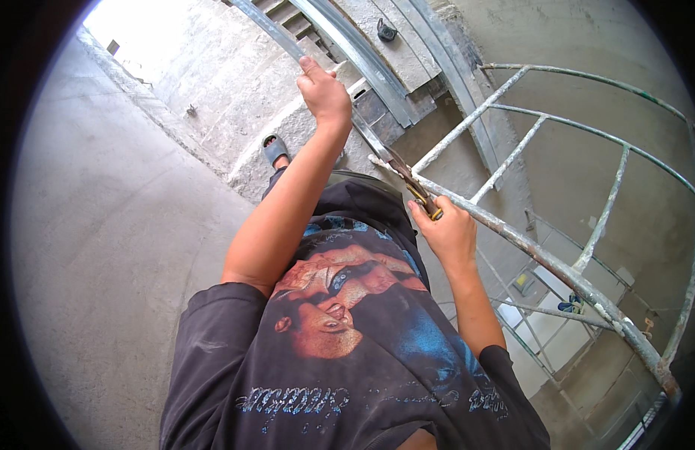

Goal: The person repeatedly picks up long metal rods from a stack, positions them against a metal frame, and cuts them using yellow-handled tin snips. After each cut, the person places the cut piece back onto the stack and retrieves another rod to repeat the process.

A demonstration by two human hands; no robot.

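Observation:
A long thin galvanised metal profile (pixel 269 28) runs from the top of the view down toward my waist. My left hand (pixel 325 94) is closed around it partway along, with the arm stretched forward. In my right hand (pixel 452 231) is a pair of metal snips (pixel 416 189) with dark jaws and yellow-and-black handles. Their jaws overlap the profile's near end; whether they bite into it I cannot make out. The snips lie beside the top rail of a paint-spattered scaffold frame (pixel 524 244).
More metal profiles (pixel 351 56) lean or lie ahead, next to concrete steps (pixel 295 21). A small black object (pixel 386 30) rests on a ledge. My slippered foot (pixel 274 148) stands on rough concrete. A plain wall (pixel 100 247) rises at left; scaffold bars fill the right side.

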